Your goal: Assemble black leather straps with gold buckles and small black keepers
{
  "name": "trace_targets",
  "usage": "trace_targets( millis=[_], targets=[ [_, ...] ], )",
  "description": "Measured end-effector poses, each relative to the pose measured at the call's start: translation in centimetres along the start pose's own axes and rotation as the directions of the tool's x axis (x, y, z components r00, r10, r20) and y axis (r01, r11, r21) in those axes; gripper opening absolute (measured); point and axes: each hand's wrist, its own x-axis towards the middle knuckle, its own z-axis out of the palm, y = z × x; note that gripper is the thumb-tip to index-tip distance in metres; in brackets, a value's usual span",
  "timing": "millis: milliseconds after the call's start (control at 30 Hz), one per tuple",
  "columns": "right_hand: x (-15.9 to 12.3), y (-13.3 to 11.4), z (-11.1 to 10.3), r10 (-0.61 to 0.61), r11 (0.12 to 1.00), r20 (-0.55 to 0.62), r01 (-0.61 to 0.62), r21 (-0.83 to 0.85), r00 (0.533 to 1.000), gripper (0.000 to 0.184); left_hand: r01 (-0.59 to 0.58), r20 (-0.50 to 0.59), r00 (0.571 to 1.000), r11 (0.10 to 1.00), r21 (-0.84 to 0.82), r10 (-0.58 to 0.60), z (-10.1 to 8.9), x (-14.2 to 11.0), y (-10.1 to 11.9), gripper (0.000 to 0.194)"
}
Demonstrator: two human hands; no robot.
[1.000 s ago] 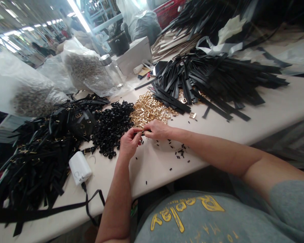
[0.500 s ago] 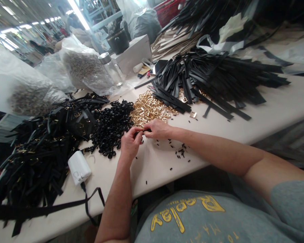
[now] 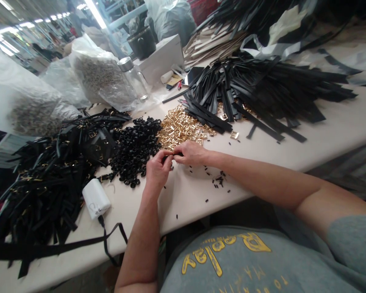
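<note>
My left hand (image 3: 157,170) and my right hand (image 3: 191,153) meet fingertip to fingertip just in front of the gold buckles. Both are closed in a pinch on a small black piece (image 3: 178,154), mostly hidden by the fingers; its exact kind does not show. The heap of gold buckles (image 3: 177,127) lies right behind the fingers. To the left of it, near my left hand, is a pile of small black loops (image 3: 134,152). Black straps (image 3: 209,95) fan out behind and to the right of the buckles.
Black straps with buckles (image 3: 49,183) are heaped at the left. In front of them lies a white power bank (image 3: 96,198) with a black cable. Small black bits (image 3: 220,179) are scattered near my right forearm. A glass jar (image 3: 134,79), plastic bags (image 3: 93,73) and a white box (image 3: 163,59) stand behind.
The camera view has shifted slightly. Both hands stay together in the same pinch, with only small finger movement to be seen.
</note>
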Motion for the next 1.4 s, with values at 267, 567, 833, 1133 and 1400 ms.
trace_targets(
  millis=[267, 567, 833, 1133, 1400],
  targets=[
    [0.05, 0.08, -0.03, -0.009, 0.999, 0.007, 0.009, 0.034, 1.000, 0.023, 0.036, 0.021, 0.999, 0.998, -0.049, -0.035, 0.05, 0.28, -0.38, 0.019],
    [0.05, 0.08, -0.01, -0.016, 0.999, -0.006, 0.016, 0.037, 1.000, 0.023, 0.018, -0.001, 1.000, 1.000, -0.002, -0.018, 0.07, 0.30, -0.86, 0.023],
    [0.06, 0.09, 0.05, -0.019, 1.000, -0.009, 0.019, 0.009, 1.000, 0.022, -0.009, -0.002, 1.000, 0.996, 0.091, 0.009, 0.03, 0.26, -0.72, 0.021],
    [0.09, 0.15, 0.20, -0.027, 1.000, -0.015, 0.027, -0.011, 1.000, 0.022, -0.013, 0.000, 1.000, 0.994, 0.113, 0.014, -0.02, 0.32, -0.72, 0.022],
    [-0.11, -0.07, -0.03, -0.035, 0.999, -0.009, 0.035, -0.031, 0.999, 0.023, -0.042, 0.011, 0.999, 0.986, 0.162, 0.041, -0.07, 0.18, -0.12, 0.022]
  ],
)
